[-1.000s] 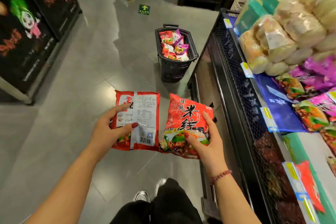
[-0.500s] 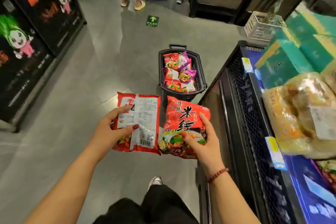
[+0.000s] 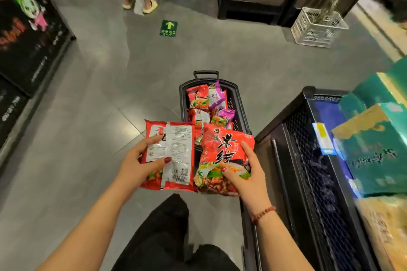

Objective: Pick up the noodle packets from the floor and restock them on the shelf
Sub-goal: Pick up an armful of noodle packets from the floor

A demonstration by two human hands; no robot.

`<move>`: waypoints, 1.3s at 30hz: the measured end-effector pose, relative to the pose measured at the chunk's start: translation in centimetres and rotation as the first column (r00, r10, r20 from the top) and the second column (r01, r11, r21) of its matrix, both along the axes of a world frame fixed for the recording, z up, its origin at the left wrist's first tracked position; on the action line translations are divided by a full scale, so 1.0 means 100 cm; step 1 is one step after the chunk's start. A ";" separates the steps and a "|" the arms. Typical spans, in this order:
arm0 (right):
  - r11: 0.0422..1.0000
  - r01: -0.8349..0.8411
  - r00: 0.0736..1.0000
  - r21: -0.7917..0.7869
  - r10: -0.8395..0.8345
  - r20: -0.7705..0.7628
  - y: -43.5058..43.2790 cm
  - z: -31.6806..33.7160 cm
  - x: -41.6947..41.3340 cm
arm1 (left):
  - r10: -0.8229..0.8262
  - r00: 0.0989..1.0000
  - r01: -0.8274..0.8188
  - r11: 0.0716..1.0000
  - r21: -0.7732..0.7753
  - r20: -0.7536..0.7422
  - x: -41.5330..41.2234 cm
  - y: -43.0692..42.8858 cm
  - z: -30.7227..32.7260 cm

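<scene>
Green floor sticker point(image 3: 168, 28): up arrow, "安全出口 EXIT". Red plastic noodle packet point(image 3: 224, 149), front: "米线". White-backed red packet point(image 3: 180, 145): barcode, small print illegible.

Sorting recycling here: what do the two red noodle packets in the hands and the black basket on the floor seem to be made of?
The label-side packet and the front-side packet look like thin glossy plastic film, probably: printed, creased, catching light. The black basket looks like rigid moulded plastic, fairly matt, with perforated walls.

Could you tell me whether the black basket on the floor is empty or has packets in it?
Not empty: the basket holds red and purple packets, piled near its rim.
</scene>
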State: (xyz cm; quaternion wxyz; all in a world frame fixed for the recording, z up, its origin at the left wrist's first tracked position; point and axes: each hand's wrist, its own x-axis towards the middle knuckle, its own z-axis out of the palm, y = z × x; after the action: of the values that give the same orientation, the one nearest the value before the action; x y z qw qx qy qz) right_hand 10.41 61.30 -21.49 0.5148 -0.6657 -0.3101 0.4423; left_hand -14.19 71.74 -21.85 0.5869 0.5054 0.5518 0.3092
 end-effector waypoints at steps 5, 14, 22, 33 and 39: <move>0.999 0.036 0.999 -0.038 -0.035 0.029 0.085 -0.004 0.025 | -0.051 0.999 0.051 0.999 -0.004 -0.016 0.030 0.096 -0.004; 0.985 0.021 1.000 -0.169 -0.021 0.003 0.212 -0.067 0.099 | 0.001 0.999 -0.005 0.997 -0.074 -0.052 0.107 0.210 -0.070; 0.958 0.027 0.996 -0.284 -0.001 0.092 0.318 -0.197 0.174 | 0.067 0.994 -0.085 0.975 -0.206 -0.089 0.181 0.283 -0.198; 0.929 -0.165 0.874 -0.331 0.293 0.387 0.393 -0.393 0.216 | -0.125 0.942 0.095 0.990 -0.108 -0.312 0.229 0.336 -0.395; 0.933 -0.037 0.274 -0.359 0.355 0.894 0.385 -0.419 0.211 | -0.089 0.735 0.387 0.868 0.309 -0.672 0.240 0.315 -0.414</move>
State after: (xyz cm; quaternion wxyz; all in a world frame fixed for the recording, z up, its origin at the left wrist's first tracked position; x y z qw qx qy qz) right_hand 31.46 99.79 -63.39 0.0773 -0.8153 -0.5706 0.0617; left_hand 9.77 103.24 -63.24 0.2735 0.7641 0.5639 0.1527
